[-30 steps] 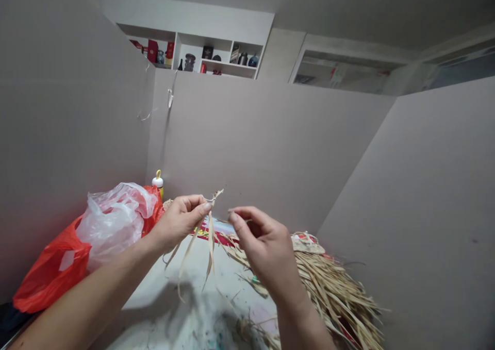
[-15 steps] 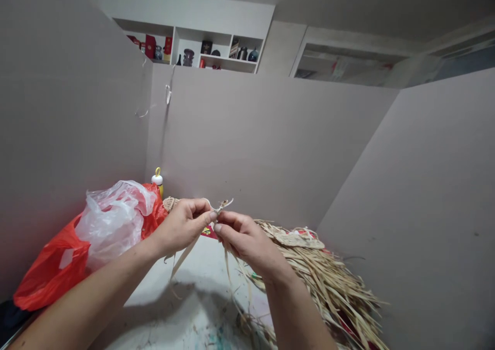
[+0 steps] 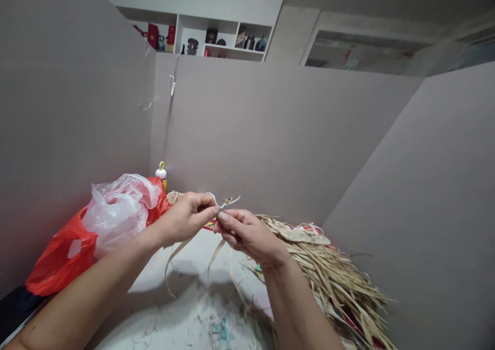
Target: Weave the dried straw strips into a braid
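Note:
Thumb and fingers of my left hand (image 3: 190,215) are pinched on pale dried straw strips (image 3: 229,201), whose knotted or twisted end sticks up above the fingertips. My right hand (image 3: 247,232) pinches the same strips right beside it, the two thumbs nearly touching. Long loose ends of straw hang below both hands over the white table (image 3: 185,293). The exact crossing of the strips is hidden behind my fingers. A large heap of dried straw (image 3: 332,272) lies to the right of my right forearm, with a flat braided piece (image 3: 305,235) on top.
Red and clear plastic bags (image 3: 116,216) are piled at the left. Behind them stands a bottle with a white lid and yellow loop (image 3: 161,173). A coiled woven piece (image 3: 174,197) lies beyond my left hand. Grey partitions (image 3: 270,133) enclose the table; shelves (image 3: 220,38) rise behind.
My fingers have shifted slightly on the strips, my right thumb now closer to the left one. The hanging ends have swung. The whole view has tilted and moved a little.

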`<state>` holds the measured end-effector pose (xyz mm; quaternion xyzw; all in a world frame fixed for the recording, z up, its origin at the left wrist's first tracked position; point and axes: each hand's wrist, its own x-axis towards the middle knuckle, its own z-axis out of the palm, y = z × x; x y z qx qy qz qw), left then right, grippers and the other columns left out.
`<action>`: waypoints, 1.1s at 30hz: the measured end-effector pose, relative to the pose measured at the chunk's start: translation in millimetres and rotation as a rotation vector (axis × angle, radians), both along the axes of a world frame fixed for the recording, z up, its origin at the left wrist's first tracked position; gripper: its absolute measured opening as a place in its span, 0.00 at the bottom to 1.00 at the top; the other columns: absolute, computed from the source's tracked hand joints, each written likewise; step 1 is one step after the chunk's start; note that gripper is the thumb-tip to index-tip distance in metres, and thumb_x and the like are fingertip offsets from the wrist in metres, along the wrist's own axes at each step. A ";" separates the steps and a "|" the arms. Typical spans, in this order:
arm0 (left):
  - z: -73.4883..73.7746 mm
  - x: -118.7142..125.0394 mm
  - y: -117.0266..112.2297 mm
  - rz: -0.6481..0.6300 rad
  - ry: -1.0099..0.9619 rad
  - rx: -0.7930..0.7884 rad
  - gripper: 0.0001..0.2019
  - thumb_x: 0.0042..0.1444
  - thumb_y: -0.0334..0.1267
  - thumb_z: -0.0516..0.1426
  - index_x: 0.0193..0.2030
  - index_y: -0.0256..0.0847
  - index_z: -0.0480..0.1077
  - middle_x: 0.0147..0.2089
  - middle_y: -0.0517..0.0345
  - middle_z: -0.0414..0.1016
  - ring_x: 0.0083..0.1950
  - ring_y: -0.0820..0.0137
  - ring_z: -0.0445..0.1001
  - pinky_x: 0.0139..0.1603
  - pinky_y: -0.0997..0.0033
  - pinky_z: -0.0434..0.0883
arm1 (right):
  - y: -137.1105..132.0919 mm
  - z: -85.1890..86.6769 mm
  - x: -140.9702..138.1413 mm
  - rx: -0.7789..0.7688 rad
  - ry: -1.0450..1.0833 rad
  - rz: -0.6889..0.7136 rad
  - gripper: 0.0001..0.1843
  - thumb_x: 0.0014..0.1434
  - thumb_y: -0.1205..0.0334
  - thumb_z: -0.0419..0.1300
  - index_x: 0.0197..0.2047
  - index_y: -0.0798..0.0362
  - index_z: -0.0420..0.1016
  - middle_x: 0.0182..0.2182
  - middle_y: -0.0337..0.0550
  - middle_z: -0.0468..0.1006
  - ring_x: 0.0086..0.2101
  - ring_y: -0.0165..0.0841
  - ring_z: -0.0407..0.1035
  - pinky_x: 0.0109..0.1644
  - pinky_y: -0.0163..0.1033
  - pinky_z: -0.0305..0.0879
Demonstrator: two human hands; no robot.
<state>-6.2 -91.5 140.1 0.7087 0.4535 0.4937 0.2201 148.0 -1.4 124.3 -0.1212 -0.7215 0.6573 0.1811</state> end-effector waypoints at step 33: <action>-2.0 4.9 -7.3 0.124 0.171 -0.196 0.07 0.53 0.31 0.49 0.31 0.38 0.67 0.28 0.59 0.71 0.27 0.75 0.69 0.26 0.76 0.63 | -3.6 -15.5 -22.6 0.158 0.103 -0.300 0.18 0.52 0.61 0.53 0.13 0.55 0.60 0.10 0.30 0.56 0.14 0.21 0.45 0.19 0.31 0.42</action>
